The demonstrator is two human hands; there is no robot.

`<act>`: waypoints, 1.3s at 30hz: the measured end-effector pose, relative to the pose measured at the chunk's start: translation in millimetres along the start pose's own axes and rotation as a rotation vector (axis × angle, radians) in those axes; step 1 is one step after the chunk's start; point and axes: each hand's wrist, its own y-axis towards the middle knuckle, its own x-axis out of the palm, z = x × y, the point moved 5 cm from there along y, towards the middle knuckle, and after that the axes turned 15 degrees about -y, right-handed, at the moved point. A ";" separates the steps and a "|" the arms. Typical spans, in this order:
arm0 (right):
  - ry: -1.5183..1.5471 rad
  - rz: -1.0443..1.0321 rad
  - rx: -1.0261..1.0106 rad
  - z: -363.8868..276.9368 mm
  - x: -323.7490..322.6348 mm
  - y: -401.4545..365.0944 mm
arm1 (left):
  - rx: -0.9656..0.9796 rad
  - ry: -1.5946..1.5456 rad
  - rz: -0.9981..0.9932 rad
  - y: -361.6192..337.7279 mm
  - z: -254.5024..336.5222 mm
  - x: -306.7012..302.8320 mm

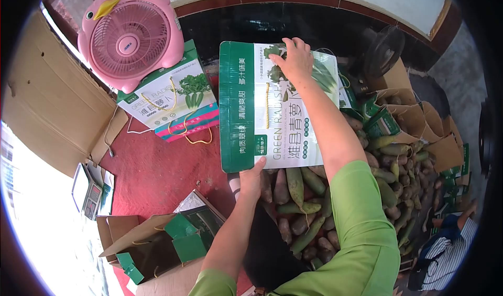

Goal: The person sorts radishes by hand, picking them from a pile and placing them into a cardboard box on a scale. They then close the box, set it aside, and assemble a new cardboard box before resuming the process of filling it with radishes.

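A flat green and white radish carton (241,107) with a yellow cord handle is held up in front of me. My left hand (252,179) grips its lower edge, thumb on the printed face, the other fingers hidden behind. My right hand (296,60) lies over the upper edge, its fingers bent round the top and the thumb on the white face. Below and to the right of the carton is a large pile of green and brownish radishes (387,191).
A pink fan (128,44) stands on a printed radish box (167,99) at the upper left. An open carton (157,249) sits lower left, near a scale (91,201). Open boxes (414,117) line the right side. At lower right is a person in a striped garment (453,249).
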 end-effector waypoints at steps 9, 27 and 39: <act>0.038 -0.163 -0.143 -7.7 -2.3 -21.5 | -0.001 0.014 0.023 -0.6 1.4 0.2; 0.416 0.063 -0.234 -7.8 -46.6 -60.5 | -0.042 -0.059 0.040 14.9 6.7 18.7; 0.280 -0.438 -0.282 18.1 -37.2 -128.5 | 0.072 0.185 -0.096 113.7 107.9 116.8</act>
